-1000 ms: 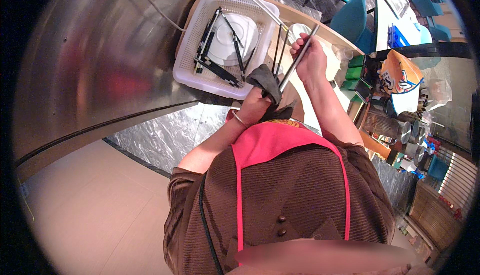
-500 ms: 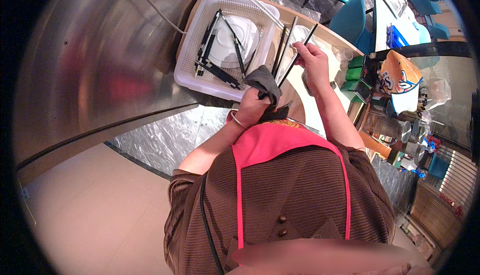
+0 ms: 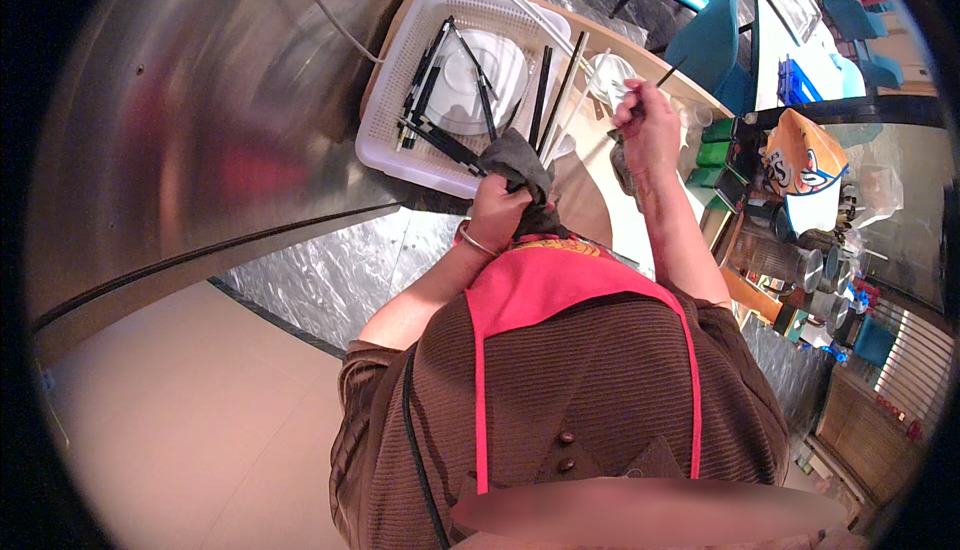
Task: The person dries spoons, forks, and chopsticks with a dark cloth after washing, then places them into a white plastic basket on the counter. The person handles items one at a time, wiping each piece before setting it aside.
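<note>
My left hand (image 3: pixel 497 212) grips a dark grey cloth (image 3: pixel 517 162) bunched around the lower ends of several chopsticks (image 3: pixel 556 85), some dark and some pale, which fan upward over the counter. My right hand (image 3: pixel 648 128) is raised to the right of them and pinches a thin dark chopstick (image 3: pixel 671 71) beside a small white bowl (image 3: pixel 606 76). Just left of the cloth stands a white plastic basket (image 3: pixel 398 138) holding a white plate (image 3: pixel 487 75) and several black chopsticks (image 3: pixel 428 100).
A curved stainless-steel surface (image 3: pixel 200 130) fills the left. Green boxes (image 3: pixel 718 145), an orange-and-white bag (image 3: pixel 805 165) and metal cups (image 3: pixel 815 275) crowd the counter at right. Blue chairs (image 3: pixel 710 35) stand beyond it. Beige floor tiles (image 3: pixel 190 420) lie below.
My right hand has drawn its chopstick out of the cloth and moved right, toward the small bowl. My left hand with the cloth and the bundle has stayed almost still.
</note>
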Demonstrator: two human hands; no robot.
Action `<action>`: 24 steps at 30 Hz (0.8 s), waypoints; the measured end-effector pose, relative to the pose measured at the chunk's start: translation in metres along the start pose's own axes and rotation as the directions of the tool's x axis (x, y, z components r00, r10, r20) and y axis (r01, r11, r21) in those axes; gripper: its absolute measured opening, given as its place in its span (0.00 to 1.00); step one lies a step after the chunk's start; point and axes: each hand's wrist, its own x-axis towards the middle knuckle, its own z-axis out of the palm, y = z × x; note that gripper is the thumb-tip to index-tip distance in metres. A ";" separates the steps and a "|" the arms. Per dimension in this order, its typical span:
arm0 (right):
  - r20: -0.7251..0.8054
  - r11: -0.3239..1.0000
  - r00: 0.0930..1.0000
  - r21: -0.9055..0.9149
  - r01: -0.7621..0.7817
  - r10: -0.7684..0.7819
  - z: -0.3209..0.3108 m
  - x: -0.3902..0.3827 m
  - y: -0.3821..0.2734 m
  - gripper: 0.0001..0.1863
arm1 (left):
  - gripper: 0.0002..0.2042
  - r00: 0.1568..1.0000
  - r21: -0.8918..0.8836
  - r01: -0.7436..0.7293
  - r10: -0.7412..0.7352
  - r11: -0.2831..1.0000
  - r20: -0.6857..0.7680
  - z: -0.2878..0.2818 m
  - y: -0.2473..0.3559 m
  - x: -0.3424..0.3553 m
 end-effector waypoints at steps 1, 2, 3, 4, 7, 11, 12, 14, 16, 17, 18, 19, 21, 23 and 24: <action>-0.033 0.995 0.999 0.104 -0.007 0.010 -0.004 0.006 -0.007 0.12 | 0.08 0.999 0.019 0.052 -0.052 0.998 -0.005 -0.003 0.002 -0.001; -0.044 0.995 0.998 0.094 -0.042 0.046 -0.008 0.012 -0.014 0.12 | 0.08 0.993 0.026 0.116 -0.115 0.993 -0.020 -0.005 0.003 -0.003; -0.049 0.994 0.996 0.084 -0.065 0.070 -0.012 0.018 -0.020 0.11 | 0.07 0.992 0.035 0.123 -0.124 0.992 0.012 -0.006 0.006 -0.004; -0.023 0.992 0.992 0.024 -0.127 0.128 -0.015 0.022 -0.023 0.12 | 0.07 0.989 0.032 0.142 -0.143 0.989 0.034 -0.007 0.008 -0.005; 0.191 0.952 0.936 0.031 -0.305 0.294 -0.022 0.024 -0.023 0.13 | 0.07 0.985 0.094 0.124 -0.135 0.988 0.111 -0.007 0.013 -0.007; 0.493 0.895 0.798 0.080 -0.440 0.348 -0.027 0.017 -0.019 0.19 | 0.09 0.960 0.035 0.212 -0.215 0.977 0.178 -0.001 0.016 -0.005; 0.526 0.873 0.770 0.099 -0.478 0.362 -0.027 0.016 -0.019 0.18 | 0.09 0.947 -0.004 0.264 -0.259 0.964 0.189 0.000 0.016 -0.006; 0.562 0.913 0.749 -0.025 -0.408 0.350 -0.029 0.011 -0.023 0.18 | 0.05 0.929 -0.134 0.361 -0.344 0.923 0.135 0.003 0.017 -0.008; 0.630 0.925 0.711 -0.033 -0.378 0.313 -0.029 0.008 -0.027 0.18 | 0.06 0.913 -0.270 0.404 -0.367 0.874 0.177 0.005 0.019 -0.011; 0.669 0.929 0.688 -0.008 -0.370 0.280 -0.028 0.005 -0.029 0.18 | 0.07 0.904 -0.336 0.426 -0.377 0.840 0.202 0.006 0.020 -0.012; 0.619 0.936 0.723 -0.062 -0.346 0.308 -0.026 0.004 -0.030 0.18 | 0.10 0.899 -0.321 0.424 -0.351 0.847 0.262 0.006 0.021 -0.011; 0.561 0.943 0.764 -0.101 -0.317 0.317 -0.024 0.003 -0.030 0.17 | 0.09 0.892 -0.330 0.441 -0.365 0.835 0.268 0.008 0.022 -0.010; 0.479 0.954 0.826 -0.181 -0.239 0.298 -0.018 0.001 -0.029 0.15 | 0.09 0.885 -0.331 0.464 -0.417 0.822 0.205 0.012 0.022 -0.008; 0.345 0.944 0.900 -0.280 -0.173 0.267 -0.014 0.001 -0.027 0.08 | 0.12 0.901 -0.248 0.410 -0.346 0.878 0.263 0.016 0.022 -0.005; 0.336 0.953 0.914 -0.269 -0.137 0.226 -0.015 0.001 -0.029 0.08 | 0.17 0.912 -0.149 0.384 -0.349 0.911 0.213 0.018 0.022 -0.005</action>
